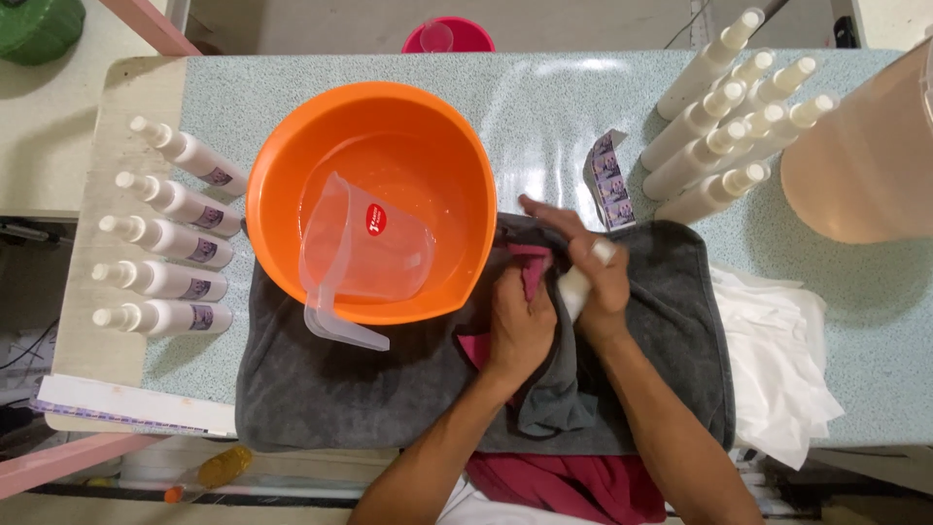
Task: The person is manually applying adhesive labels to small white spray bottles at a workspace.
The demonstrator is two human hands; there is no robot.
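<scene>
White spray bottle (580,282) is sitting in the right hand (601,277), fingers wrapping around its body so only the lower part and a bit of the cap are poking out. The left hand (520,326) is right beside it, touching, and it's pinching a magenta cloth (532,267) against the bottle's side. Both hands are hovering over a grey towel (321,389) that's lying across the front of the speckled table (544,97) and hanging a little past the near edge.

The orange basin (292,156) is crowding things on the left, sitting partly on the towel with a clear measuring jug (355,258) lying in the water. To the right there's a pile of white cloths (777,360) at the table's edge, so the open space is mostly the towel itself.

Counting: five labelled bottles (165,243) are lying in a row at the left, about seven plain bottles (724,126) are bunching together at the far right, and a strip of purple labels (610,180) is lying just beyond the hands.
</scene>
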